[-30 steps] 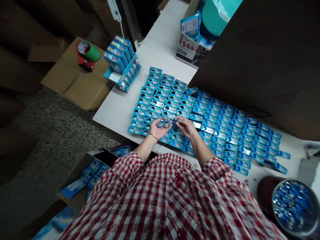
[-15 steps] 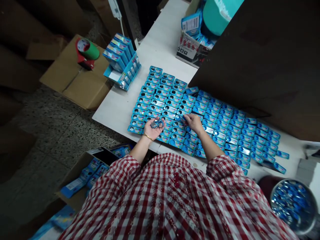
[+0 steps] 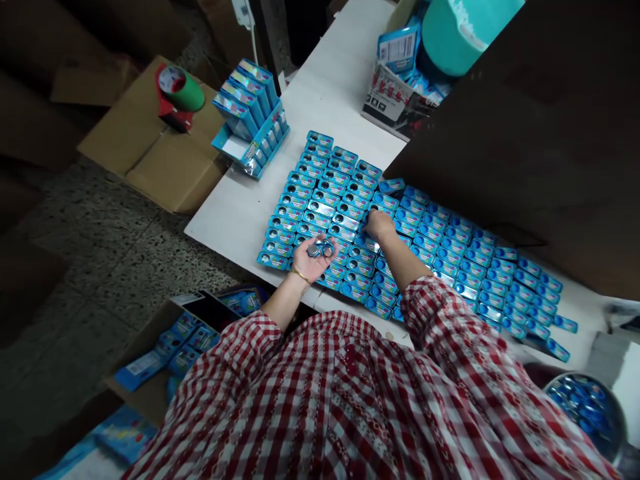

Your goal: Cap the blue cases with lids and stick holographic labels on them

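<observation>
Where speckled floor (image 3: pixel 107 247) spreads at left, a cardboard box (image 3: pixel 143 160) bears a green tape roll (image 3: pixel 187 91). Beside it, the white bench (image 3: pixel 235 213) carries rows of blue tins (image 3: pixel 433 232). Above them, the left hand's (image 3: pixel 311 259) fingers cup round discs (image 3: pixel 321 249); the right hand's (image 3: pixel 379 225) are bunched at the tins, their hold hidden. Beyond stands a dark panel (image 3: pixel 540 133).

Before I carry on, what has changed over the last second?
The right hand has moved farther from the body over the blue tins, widening its gap from the left hand; its grasp is hidden, so I can't tell what it let go. The left hand has shifted a little left. Unchanged: the round pieces in its upturned palm and the display box on the table.
</observation>
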Motion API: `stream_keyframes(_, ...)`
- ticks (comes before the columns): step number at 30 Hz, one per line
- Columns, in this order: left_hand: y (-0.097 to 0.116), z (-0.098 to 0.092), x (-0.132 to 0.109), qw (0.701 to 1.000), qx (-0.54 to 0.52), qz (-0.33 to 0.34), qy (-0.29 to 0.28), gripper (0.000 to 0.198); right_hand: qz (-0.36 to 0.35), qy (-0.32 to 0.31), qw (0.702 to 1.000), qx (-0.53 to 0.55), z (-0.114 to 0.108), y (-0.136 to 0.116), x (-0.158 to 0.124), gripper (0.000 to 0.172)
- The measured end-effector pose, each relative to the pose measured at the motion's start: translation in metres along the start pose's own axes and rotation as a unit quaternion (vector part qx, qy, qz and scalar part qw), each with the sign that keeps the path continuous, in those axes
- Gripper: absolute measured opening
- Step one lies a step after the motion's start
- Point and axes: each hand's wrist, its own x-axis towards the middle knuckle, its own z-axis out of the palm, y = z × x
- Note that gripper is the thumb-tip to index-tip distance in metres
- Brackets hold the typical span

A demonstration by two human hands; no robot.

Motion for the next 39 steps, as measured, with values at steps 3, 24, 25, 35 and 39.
stream_keyframes(3, 0.000, 0.003, 0.004, 1.000, -0.004, 0.001, 0.003, 0.016, -0.007, 0.016, 1.000, 0.010, 0.002, 0.006, 0.001, 0.051)
stream_keyframes(24, -0.007, 0.018, 0.023, 1.000, 0.020, -0.021, -0.003, 0.017, -0.114, -0.008, 0.773, 0.624, 0.025, 0.015, -0.057, 0.035)
stream_keyframes(25, -0.005, 0.017, 0.022, 1.000, 0.019, -0.023, -0.001, 0.017, -0.077, -0.013, 0.749, 0.658, 0.023, 0.021, -0.050, 0.036)
stream_keyframes(35, 0.001, 0.010, 0.023, 1.000, 0.018, -0.011, 0.021, 0.016, -0.136, 0.186, 0.958, 0.171, 0.016, 0.041, -0.013, 0.032)
stream_keyframes(39, 0.004, 0.010, 0.022, 0.999, 0.020, -0.005, 0.026, 0.015, -0.214, 0.152, 0.965, -0.019, 0.026, 0.033, -0.019, 0.043)
